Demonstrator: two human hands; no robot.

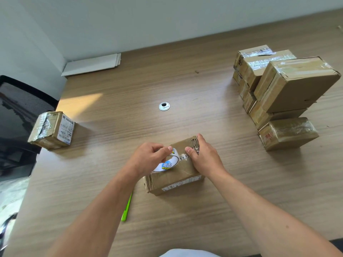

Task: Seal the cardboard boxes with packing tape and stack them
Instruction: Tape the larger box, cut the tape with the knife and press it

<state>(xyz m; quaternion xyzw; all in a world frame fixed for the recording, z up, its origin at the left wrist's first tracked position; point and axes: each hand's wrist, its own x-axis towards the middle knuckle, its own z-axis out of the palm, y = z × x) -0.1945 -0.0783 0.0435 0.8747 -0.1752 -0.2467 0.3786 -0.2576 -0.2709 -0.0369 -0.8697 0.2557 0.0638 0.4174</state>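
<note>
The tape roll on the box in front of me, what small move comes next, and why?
Probably draw the tape roll with the left hand along the box top toward you, since the right hand seems to pin the tape's end near the far edge.

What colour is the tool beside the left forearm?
The tool is bright green; head view.

Loose boxes, two: near box (pixel 172 180), 6 o'clock; side box (pixel 50 130), 9 o'clock. Stacked pile (pixel 297 84), 2 o'clock: at least five. Tape roll (pixel 168 165): one.
</note>
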